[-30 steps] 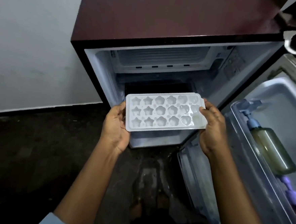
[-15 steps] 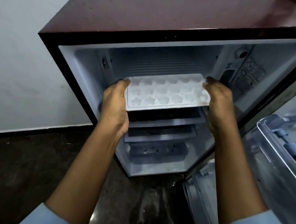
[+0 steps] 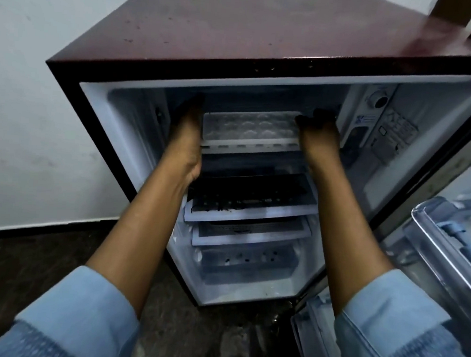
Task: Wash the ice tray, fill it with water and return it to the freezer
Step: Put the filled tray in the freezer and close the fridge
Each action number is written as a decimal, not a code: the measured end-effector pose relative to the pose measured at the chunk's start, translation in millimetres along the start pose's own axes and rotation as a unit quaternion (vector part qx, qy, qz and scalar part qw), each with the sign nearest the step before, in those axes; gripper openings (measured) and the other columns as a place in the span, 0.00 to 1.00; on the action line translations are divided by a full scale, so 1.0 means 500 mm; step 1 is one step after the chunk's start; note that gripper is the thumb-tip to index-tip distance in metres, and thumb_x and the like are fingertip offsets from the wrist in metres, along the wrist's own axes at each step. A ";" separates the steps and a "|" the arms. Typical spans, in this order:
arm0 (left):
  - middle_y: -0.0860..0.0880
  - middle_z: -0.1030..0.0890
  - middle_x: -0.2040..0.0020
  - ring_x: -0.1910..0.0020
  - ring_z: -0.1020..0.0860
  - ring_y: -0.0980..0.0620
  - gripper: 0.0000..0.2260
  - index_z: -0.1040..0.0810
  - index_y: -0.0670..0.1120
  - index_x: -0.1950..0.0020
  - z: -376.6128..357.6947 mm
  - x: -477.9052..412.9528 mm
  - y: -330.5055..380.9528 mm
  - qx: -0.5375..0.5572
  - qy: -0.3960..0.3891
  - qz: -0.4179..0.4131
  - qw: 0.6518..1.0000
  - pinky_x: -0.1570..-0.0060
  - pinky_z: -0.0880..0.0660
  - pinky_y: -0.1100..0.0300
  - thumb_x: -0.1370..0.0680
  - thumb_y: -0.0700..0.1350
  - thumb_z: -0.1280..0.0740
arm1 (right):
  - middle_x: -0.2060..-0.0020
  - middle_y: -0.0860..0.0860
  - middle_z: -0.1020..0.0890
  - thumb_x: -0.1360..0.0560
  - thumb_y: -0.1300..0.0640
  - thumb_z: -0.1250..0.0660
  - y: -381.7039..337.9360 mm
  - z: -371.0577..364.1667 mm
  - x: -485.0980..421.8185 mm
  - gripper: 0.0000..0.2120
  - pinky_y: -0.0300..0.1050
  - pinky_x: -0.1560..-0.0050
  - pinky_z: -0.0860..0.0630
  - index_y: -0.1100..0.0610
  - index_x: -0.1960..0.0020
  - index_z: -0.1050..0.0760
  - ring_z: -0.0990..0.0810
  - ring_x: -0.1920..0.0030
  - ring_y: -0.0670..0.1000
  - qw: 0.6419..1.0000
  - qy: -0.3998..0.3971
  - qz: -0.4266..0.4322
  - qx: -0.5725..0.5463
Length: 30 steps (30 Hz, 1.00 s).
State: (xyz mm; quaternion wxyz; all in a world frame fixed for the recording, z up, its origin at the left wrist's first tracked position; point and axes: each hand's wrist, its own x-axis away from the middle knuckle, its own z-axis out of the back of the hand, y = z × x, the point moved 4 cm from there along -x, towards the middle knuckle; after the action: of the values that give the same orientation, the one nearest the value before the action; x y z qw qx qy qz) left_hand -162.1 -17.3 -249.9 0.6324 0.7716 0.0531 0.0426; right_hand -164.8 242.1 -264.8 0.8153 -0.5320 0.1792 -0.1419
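Left hand [image 3: 188, 127] at ice tray [image 3: 250, 127], grip unclear, right hand [image 3: 319, 130] gripping its end

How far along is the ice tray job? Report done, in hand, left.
Done: the ice tray is inside the freezer compartment at the fridge's top; washing and filling cannot be checked here. In hand: the left hand and right hand hold its ends. Left: let go, withdraw, close the open door.

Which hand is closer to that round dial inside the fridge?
Right. The right hand, on the ice tray, is just below-left of the dial; the left hand holds the far end.
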 end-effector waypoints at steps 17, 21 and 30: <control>0.38 0.52 0.12 0.13 0.56 0.37 0.37 0.49 0.41 0.12 -0.045 0.085 -0.103 -0.636 -0.093 -0.301 0.704 0.15 0.60 0.41 0.14 0.61 0.43 | 0.23 0.66 0.31 0.17 0.58 0.38 0.044 -0.061 0.152 0.26 0.64 0.21 0.40 0.69 0.23 0.33 0.37 0.21 0.68 0.911 0.105 0.291 0.273; 0.39 0.55 0.12 0.13 0.58 0.37 0.39 0.53 0.42 0.11 -0.047 0.044 -0.109 -0.660 -0.093 -0.293 0.686 0.15 0.61 0.42 0.14 0.64 0.46 | 0.20 0.66 0.37 0.15 0.54 0.43 0.040 -0.073 0.125 0.29 0.64 0.19 0.46 0.69 0.20 0.40 0.42 0.19 0.68 0.908 0.054 0.280 0.306; 0.41 0.56 0.11 0.13 0.57 0.38 0.42 0.54 0.44 0.11 -0.059 -0.038 -0.098 -0.662 -0.117 -0.251 0.697 0.16 0.60 0.44 0.17 0.70 0.52 | 0.17 0.62 0.46 0.12 0.47 0.50 0.023 -0.096 0.043 0.31 0.59 0.17 0.52 0.66 0.16 0.49 0.48 0.17 0.65 0.885 -0.021 0.230 0.405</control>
State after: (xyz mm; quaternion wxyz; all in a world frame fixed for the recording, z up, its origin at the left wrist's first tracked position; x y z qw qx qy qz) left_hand -186.1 18.4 -292.3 0.9682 0.1105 0.1287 -0.1838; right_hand -166.3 198.4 -296.1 0.9731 -0.1019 0.2065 0.0003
